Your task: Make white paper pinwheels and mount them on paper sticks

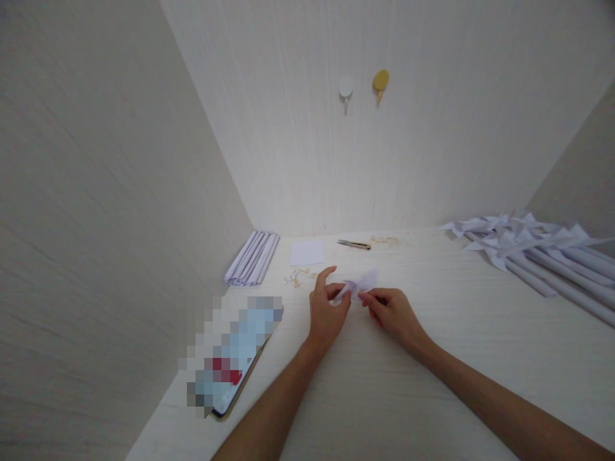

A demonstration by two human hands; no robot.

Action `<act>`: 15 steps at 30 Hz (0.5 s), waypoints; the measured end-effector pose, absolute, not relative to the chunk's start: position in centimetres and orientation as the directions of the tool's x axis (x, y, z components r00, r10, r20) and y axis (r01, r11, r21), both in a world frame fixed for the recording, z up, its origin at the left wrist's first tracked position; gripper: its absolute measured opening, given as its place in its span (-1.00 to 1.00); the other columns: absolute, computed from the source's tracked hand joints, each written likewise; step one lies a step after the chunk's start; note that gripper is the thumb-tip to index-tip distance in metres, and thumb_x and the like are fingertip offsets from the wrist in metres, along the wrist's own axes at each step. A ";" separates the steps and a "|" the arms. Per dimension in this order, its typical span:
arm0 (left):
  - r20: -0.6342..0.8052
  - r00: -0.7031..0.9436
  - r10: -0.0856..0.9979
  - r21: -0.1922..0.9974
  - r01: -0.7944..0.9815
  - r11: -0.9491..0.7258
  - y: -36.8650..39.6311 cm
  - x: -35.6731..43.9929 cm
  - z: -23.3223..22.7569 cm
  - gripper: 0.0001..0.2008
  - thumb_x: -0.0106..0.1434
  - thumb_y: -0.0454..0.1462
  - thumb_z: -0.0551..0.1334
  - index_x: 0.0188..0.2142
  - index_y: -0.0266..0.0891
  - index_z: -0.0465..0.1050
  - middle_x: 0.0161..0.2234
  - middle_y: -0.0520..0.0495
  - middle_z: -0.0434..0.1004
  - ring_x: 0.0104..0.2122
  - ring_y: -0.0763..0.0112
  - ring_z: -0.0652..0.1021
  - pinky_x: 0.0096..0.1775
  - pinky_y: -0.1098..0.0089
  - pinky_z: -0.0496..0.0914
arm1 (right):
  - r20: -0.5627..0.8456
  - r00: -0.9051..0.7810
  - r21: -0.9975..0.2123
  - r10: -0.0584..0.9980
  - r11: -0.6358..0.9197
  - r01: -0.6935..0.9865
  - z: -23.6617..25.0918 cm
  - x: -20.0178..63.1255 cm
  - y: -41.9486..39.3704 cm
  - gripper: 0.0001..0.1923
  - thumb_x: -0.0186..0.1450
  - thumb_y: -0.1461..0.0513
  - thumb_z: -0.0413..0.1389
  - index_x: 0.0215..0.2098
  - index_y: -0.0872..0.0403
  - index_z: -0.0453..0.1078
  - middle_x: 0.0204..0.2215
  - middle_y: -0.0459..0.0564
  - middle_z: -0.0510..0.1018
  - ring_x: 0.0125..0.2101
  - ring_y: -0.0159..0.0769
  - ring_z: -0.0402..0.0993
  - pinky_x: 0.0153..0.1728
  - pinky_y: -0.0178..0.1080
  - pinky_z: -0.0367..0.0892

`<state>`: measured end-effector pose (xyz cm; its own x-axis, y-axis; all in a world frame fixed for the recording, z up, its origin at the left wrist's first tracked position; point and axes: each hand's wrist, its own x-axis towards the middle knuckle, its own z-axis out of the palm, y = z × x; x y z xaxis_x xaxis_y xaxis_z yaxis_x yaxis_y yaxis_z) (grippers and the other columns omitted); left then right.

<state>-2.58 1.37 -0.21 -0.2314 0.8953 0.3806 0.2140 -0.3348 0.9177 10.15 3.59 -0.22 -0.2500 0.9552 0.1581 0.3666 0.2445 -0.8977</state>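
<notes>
Over the middle of the table, my left hand (328, 312) pinches a small white paper pinwheel (356, 285) between thumb and fingers, its index finger raised. The folded paper looks slightly blurred, and its blades spread up to the right. My right hand (388, 312) is closed, with thumb and fingertips pressed together at the pinwheel's lower right side. Whatever those fingertips pinch is too small to make out. Just beyond my left hand lie short thin beige pieces (298, 276) and a square white paper sheet (307, 253).
Small scissors (354, 244) lie near the back wall, beside more thin beige bits (384, 240). Rolled paper sticks (252, 258) are stacked at left. A phone (247, 358), partly pixelated, rests in front of them. Finished-looking paper pinwheels on sticks (528, 246) pile up at right. Two hooks (381, 80) hang on the wall.
</notes>
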 end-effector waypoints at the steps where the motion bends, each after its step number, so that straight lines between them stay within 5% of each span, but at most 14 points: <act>1: 0.390 -0.232 0.891 0.912 0.229 -0.340 1.4 -2.6 -0.2 -0.56 -0.01 -0.38 0.16 -0.10 -0.22 0.15 -0.50 0.05 0.48 -0.49 0.52 0.46 -0.39 0.51 0.31 | 0.160 -0.255 -0.898 0.954 0.248 0.364 -0.2 10.2 3.6 -0.69 0.10 0.15 -0.06 -0.72 0.12 0.23 -0.86 -0.20 0.17 -0.80 -0.49 0.07 -0.73 -0.40 0.01; 15: 0.420 -0.225 0.879 0.886 0.311 -0.343 1.3 -2.6 -0.3 -0.58 0.02 -0.37 0.14 -0.09 -0.21 0.13 -0.44 0.01 0.51 -0.44 0.48 0.50 -0.32 0.44 0.35 | 0.176 -0.287 -0.899 0.942 0.273 0.343 -0.3 10.2 3.5 -0.68 0.10 0.17 -0.05 -0.76 0.11 0.18 -0.85 -0.20 0.18 -0.80 -0.50 0.08 -0.73 -0.40 0.02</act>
